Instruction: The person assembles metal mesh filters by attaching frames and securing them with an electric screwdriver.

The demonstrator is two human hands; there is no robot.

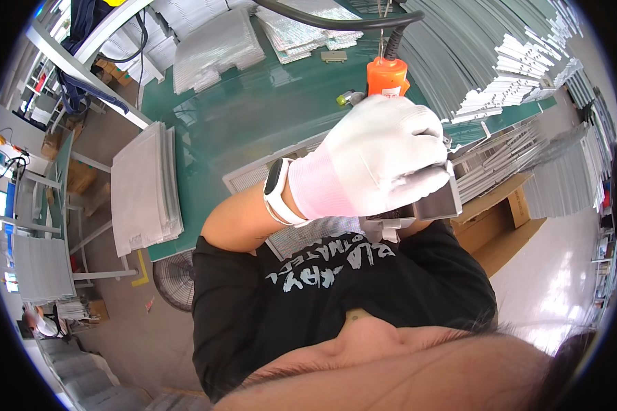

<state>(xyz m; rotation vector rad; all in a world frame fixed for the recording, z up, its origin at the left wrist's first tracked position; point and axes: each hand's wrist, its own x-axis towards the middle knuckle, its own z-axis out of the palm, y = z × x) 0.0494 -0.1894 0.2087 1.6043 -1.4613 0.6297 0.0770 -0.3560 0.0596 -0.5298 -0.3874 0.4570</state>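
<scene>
Gloved left hand (384,157) is closed around a grey metal channel (428,204), hiding most of it, above a mesh panel (308,236) on the green table (253,103). Behind the knuckles hangs an orange tool (386,75). Right hand is out of sight.

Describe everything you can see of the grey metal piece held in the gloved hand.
The grey metal piece looks like a short channel or bracket of dull, folded sheet metal with an open, box-like end facing the camera. Most of it is hidden: the left hand, in a white glove with a pink cuff, closes over its top. It is held up close to the person's chest, above the edge of the green table. A perforated metal panel lies just beneath it.
</scene>
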